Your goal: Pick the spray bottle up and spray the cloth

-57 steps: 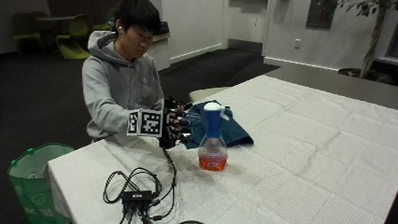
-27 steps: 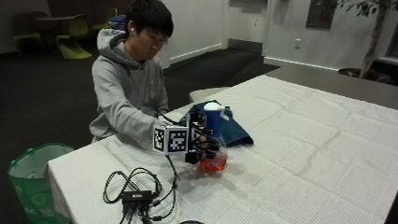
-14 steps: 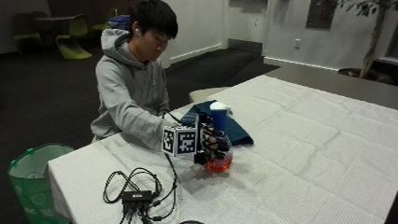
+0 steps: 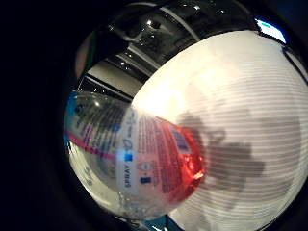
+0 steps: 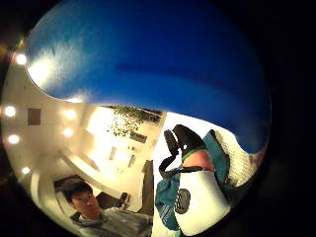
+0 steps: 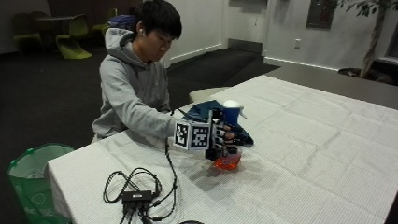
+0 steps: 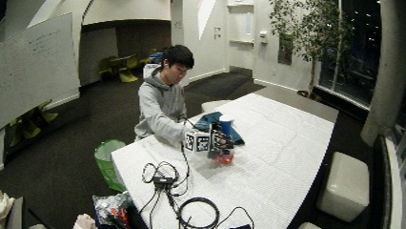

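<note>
The spray bottle (image 6: 227, 161) has a blue head, a clear body and orange liquid at its base. It stands upright near the table's front left, its base at or just above the white tablecloth (image 6: 311, 154). My gloved right hand (image 6: 219, 137) grips its middle from the left, fingers curled round it. The teal cloth (image 6: 198, 112) lies crumpled just behind the bottle, beside the person. The little finger side palm view is filled by the bottle's label (image 4: 144, 163). The thumb side palm view shows the blue head (image 5: 148, 59), gloved fingertips (image 5: 180, 140) and the cloth (image 5: 217, 155). In the wide outside view the hand (image 7: 218, 141) wraps the bottle (image 7: 223, 157).
A black box with coiled cables (image 6: 138, 196) lies on the table near its front left corner. A green bin (image 6: 31, 179) stands on the floor beside that corner. The white-covered table stretches far to the right and back.
My right hand has dropped from beside the bottle's upper part and wrapped round its middle. The bottle has shifted slightly to the right.
</note>
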{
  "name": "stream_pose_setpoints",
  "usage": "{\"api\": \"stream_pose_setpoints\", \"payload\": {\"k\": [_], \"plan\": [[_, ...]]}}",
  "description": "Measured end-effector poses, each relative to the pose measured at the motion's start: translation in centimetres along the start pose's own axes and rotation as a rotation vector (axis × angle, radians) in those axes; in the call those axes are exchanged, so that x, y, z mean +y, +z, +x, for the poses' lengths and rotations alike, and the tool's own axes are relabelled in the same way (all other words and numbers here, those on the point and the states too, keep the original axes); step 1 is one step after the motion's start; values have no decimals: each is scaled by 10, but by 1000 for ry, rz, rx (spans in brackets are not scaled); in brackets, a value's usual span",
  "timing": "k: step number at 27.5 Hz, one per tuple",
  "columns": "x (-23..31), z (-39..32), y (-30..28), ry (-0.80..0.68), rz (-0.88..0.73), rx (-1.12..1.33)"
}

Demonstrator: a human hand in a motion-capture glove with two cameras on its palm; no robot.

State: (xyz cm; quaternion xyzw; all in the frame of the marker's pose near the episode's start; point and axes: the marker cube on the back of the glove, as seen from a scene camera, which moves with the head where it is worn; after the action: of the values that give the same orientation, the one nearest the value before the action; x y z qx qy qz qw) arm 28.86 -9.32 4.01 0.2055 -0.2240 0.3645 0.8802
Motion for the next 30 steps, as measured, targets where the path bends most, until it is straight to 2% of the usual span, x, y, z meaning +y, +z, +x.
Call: {"api": "stream_pose_setpoints", "payload": {"k": [10,18,30], "plan": [[-25,-17,17,56,-14,18],[-42,-32,41,86,-269,85],[-39,-57,73,-49,-360,377]]}}
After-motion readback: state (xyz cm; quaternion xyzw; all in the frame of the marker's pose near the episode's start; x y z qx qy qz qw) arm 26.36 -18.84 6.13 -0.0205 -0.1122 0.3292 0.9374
